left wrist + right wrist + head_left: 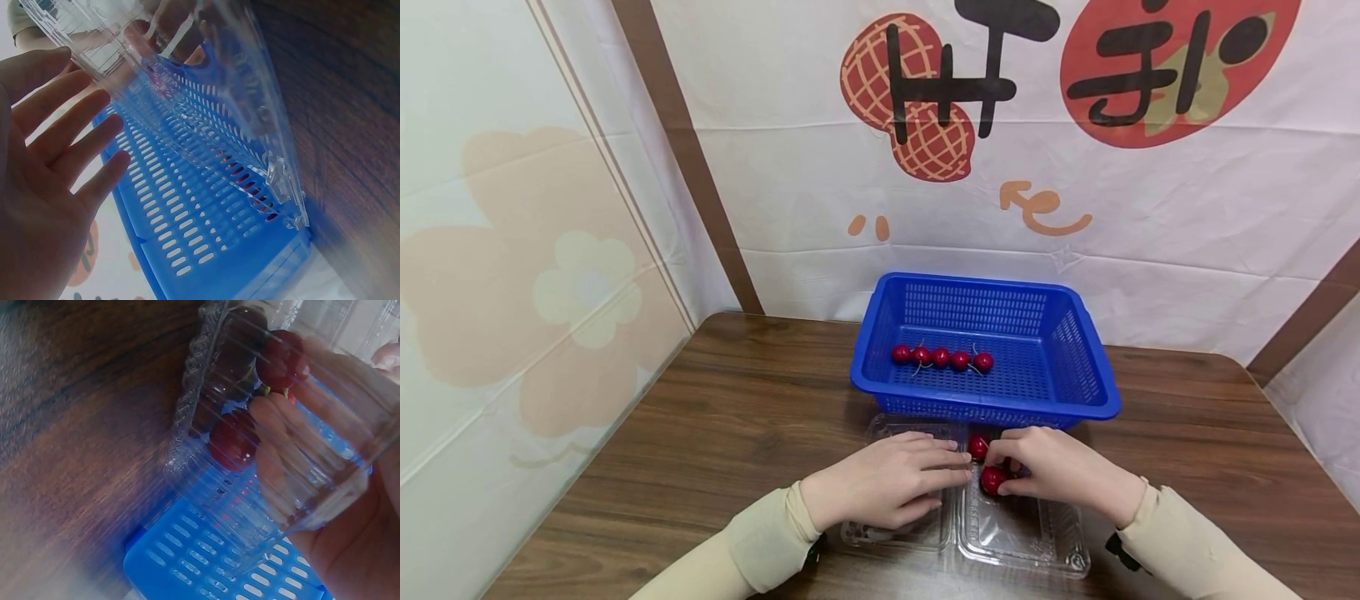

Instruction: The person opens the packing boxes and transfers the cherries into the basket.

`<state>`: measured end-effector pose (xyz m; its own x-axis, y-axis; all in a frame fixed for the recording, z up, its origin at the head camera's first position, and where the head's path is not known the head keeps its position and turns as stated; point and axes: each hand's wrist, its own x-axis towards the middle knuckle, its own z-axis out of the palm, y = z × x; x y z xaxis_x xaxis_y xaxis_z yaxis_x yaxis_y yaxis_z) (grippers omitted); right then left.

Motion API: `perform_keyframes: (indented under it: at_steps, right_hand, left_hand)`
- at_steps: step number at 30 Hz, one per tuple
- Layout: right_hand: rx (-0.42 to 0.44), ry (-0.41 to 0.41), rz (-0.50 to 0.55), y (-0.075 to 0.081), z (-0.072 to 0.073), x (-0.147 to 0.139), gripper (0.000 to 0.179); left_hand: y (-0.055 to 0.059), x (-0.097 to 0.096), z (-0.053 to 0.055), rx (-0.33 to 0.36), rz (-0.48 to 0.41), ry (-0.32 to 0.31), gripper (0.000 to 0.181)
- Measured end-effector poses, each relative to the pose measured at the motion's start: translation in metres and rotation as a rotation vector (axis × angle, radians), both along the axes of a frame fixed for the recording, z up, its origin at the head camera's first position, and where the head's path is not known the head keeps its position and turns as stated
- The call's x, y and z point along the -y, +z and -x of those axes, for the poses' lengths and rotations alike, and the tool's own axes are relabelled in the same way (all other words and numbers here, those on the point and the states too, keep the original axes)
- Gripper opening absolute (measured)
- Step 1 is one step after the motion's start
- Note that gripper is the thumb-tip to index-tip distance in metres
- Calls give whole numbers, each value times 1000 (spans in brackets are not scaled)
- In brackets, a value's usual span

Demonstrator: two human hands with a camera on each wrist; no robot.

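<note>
A cherry point(993, 481) is in the right half of an open clear clamshell point(1011, 536), whose long axis runs away from the person. A blue basket point(985, 401) rises just beyond its far edge; surface point(722, 425) extends either side. The right hand's point(1060, 467) grip pinches the cherry; the left hand point(887, 482) reaches over the left half, fingers spread.

Holds out the bare, cream-sleeved left hand point(887, 481), palm down and spread; pinches with the bare, cream-sleeved right hand point(1054, 468).
</note>
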<state>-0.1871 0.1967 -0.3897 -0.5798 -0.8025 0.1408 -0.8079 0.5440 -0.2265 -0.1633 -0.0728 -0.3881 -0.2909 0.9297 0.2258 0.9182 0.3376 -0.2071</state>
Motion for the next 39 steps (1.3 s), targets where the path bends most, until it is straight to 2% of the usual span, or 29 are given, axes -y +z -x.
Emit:
perform_keyframes:
  at_steps: [13,26,39]
  right_hand:
    - [-7,-32,-75,-2,-1,7,24]
    - [96,15,-42,-5,1,9,24]
    - [76,32,-14,-6,1,9,21]
  left_hand:
    - [0,1,0,5,-7,-1,45]
    - [1,1,0,11,-1,9,45]
    - [-1,-1,2,-4,-5,-4,45]
